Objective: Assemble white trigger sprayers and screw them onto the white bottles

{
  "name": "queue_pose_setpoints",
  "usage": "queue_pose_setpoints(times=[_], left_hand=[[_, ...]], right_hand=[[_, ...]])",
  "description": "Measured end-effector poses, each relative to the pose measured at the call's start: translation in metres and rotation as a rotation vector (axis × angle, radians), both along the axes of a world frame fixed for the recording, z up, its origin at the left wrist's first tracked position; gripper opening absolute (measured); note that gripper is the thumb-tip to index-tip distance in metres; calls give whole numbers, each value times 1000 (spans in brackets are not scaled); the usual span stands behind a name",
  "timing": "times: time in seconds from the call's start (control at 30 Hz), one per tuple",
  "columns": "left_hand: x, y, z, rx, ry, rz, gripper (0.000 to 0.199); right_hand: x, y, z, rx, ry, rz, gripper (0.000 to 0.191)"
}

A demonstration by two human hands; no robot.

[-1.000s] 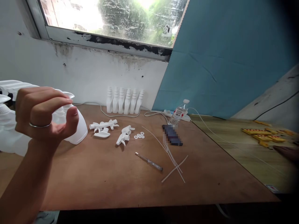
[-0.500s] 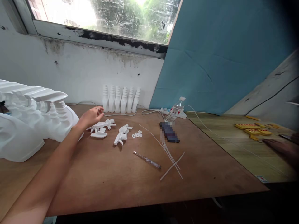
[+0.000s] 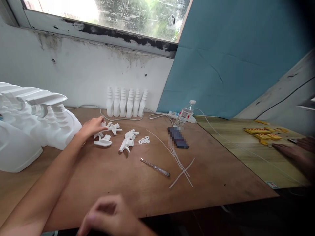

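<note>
Left hand [image 3: 92, 126] stretched out across the desk [image 3: 123, 186], fingers curled down onto a white trigger sprayer head [image 3: 109, 127] lying there (touching it for sure, can't tell if actually gripped or just resting on top). Another loose trigger piece [image 3: 103, 142] just in front of that sprayer head, and a second sprayer head [image 3: 128, 142] a little to its right. Tiny white washers [image 3: 144, 141] further right of that again. Behind the sprayer head, a row of small white bottles [image 3: 125, 102] standing upright against the wall. Left of it, a bunch of big white spray bottles [image 3: 36, 124] with triggers already on.

Right hand [image 3: 110, 214] low at the near edge of the desk, well apart from the sprayer head, loosely curled, nothing visible in it.

Further right of the sprayer head: a screwdriver [image 3: 155, 167], some thin white tubes [image 3: 179, 164] crossed over each other, a dark phone [image 3: 177, 137] and a water bottle [image 3: 184, 114]. Way off to the right, another person's hand [image 3: 292, 152] next to yellow parts [image 3: 261, 134].
</note>
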State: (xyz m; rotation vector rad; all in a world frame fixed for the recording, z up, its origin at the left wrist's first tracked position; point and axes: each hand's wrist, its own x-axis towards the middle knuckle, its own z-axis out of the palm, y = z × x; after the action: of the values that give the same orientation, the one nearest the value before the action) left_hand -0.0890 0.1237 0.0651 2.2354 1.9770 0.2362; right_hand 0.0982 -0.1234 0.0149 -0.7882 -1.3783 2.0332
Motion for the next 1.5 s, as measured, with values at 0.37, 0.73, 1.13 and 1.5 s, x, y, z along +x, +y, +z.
queue_pose_setpoints(times=[0.37, 0.73, 1.13, 1.5], left_hand=[[79, -83, -34, 133, -794, -369, 30], [92, -108, -77, -27, -852, -536, 27], [85, -107, -98, -45, -911, -495, 41], [74, -96, -94, 351, -597, -831, 17]], right_hand=[[130, 194, 0, 1093, -952, -328, 19], [136, 186, -12, 1111, -755, -487, 7], [110, 148, -16, 1634, -352, -165, 16], [109, 147, -11, 1650, -454, -132, 19]])
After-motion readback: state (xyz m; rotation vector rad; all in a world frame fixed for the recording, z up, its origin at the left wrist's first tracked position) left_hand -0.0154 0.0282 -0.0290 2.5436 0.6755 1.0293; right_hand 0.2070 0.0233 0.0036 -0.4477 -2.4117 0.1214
